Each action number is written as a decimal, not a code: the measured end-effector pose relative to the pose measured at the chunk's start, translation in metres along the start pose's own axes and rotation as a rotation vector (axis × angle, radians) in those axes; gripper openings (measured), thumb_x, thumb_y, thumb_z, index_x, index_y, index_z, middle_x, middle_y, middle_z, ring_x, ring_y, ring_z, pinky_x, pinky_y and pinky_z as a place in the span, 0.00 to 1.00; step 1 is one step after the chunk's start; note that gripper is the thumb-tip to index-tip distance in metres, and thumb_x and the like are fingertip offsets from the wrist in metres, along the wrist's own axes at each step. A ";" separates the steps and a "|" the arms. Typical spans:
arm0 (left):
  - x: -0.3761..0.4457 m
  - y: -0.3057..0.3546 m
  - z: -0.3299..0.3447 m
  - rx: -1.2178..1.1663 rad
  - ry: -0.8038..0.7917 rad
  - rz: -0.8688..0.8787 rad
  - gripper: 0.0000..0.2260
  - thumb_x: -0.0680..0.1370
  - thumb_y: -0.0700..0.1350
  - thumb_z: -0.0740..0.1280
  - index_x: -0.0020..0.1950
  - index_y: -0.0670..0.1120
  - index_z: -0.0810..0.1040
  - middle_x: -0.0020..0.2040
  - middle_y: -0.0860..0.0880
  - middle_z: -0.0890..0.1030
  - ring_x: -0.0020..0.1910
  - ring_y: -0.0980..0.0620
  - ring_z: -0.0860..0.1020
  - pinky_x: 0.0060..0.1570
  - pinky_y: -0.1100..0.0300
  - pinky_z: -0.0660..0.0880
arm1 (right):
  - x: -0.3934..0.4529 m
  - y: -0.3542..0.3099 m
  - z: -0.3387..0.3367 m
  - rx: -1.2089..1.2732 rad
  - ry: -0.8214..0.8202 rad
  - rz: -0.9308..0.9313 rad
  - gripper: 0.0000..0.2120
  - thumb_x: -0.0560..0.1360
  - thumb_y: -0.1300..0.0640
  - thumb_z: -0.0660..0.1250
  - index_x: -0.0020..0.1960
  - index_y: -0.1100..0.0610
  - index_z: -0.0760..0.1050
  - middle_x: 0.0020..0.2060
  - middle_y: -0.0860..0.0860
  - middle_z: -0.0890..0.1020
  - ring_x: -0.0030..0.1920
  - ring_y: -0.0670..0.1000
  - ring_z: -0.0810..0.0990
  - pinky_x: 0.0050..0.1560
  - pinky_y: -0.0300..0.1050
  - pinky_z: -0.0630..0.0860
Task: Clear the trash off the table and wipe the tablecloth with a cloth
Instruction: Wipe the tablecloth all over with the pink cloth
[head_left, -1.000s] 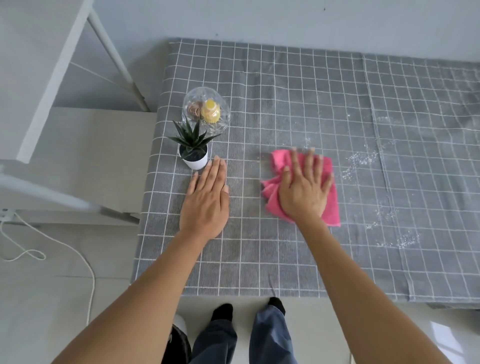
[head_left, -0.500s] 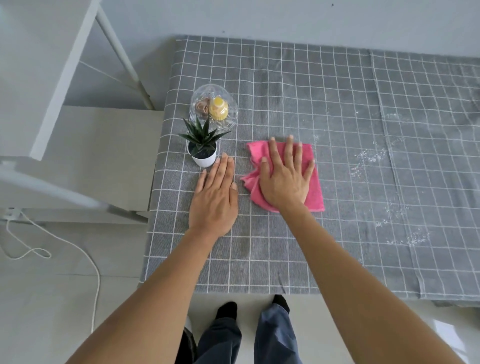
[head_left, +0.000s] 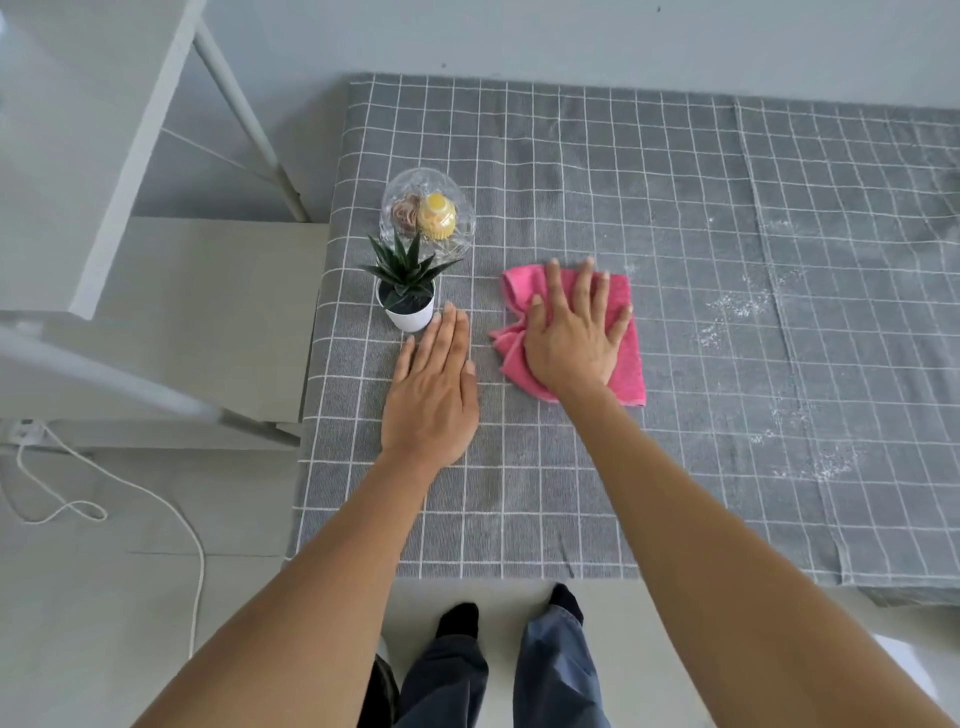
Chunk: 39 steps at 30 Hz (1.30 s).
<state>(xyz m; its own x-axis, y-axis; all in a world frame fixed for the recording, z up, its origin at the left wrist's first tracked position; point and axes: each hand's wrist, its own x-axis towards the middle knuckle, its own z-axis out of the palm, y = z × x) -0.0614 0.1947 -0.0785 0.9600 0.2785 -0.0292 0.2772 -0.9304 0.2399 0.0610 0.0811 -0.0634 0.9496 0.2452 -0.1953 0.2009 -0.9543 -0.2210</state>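
Two bare hands lie flat on the grey checked tablecloth (head_left: 597, 171) that covers the tabletop. Farthest left, off the tabletop, a white cable (head_left: 156, 499) loops across the pale floor under a white metal frame (head_left: 249, 119). On the cloth's left side stands a clear glass dish (head_left: 462, 228) holding a yellow cupcake (head_left: 437, 215) and a brownish one beside it. Just in front of the dish sits a small spiky green plant in a white pot (head_left: 410, 314), its leaves overlapping the dish's near edge. The left hand (head_left: 434, 387) rests palm down just in front of the pot, fingers straight and held together, their tips close to the pot but whether they touch it I cannot tell. Just to its right the right hand (head_left: 571, 338) presses palm down on a pink cloth (head_left: 626, 364), fingers straight and slightly spread, reaching to the cloth's far edge. The cloth is bunched at its left side and lies flat at its right. Farther right, white crumbs (head_left: 737, 306) are scattered in patches over the tablecloth, well apart from the pink cloth. At the bottom, dark socks and blue trouser legs show below the tabletop's near edge.
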 end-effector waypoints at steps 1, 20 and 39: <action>0.000 0.000 0.000 -0.007 0.001 -0.003 0.26 0.80 0.50 0.35 0.78 0.46 0.42 0.78 0.50 0.42 0.77 0.54 0.41 0.76 0.54 0.41 | 0.004 0.009 -0.003 -0.004 0.002 0.044 0.26 0.81 0.42 0.38 0.78 0.44 0.38 0.77 0.52 0.39 0.76 0.54 0.36 0.71 0.61 0.31; 0.000 -0.001 0.001 0.001 0.004 -0.005 0.26 0.79 0.50 0.35 0.78 0.46 0.40 0.78 0.50 0.42 0.77 0.54 0.40 0.75 0.54 0.39 | 0.008 0.011 -0.001 0.084 0.046 0.179 0.26 0.82 0.43 0.39 0.78 0.45 0.40 0.78 0.52 0.40 0.76 0.53 0.35 0.73 0.61 0.33; 0.000 0.000 0.002 -0.012 0.021 -0.012 0.26 0.80 0.51 0.36 0.78 0.46 0.42 0.79 0.49 0.43 0.77 0.54 0.42 0.76 0.53 0.41 | -0.037 0.019 0.006 0.075 0.036 0.150 0.27 0.81 0.41 0.38 0.78 0.45 0.37 0.77 0.51 0.37 0.76 0.52 0.34 0.72 0.59 0.30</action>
<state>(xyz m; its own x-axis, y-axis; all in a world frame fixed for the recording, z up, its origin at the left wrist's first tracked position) -0.0612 0.1946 -0.0804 0.9554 0.2951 -0.0116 0.2884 -0.9238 0.2517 0.0288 0.0547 -0.0659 0.9759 0.0936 -0.1969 0.0394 -0.9640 -0.2631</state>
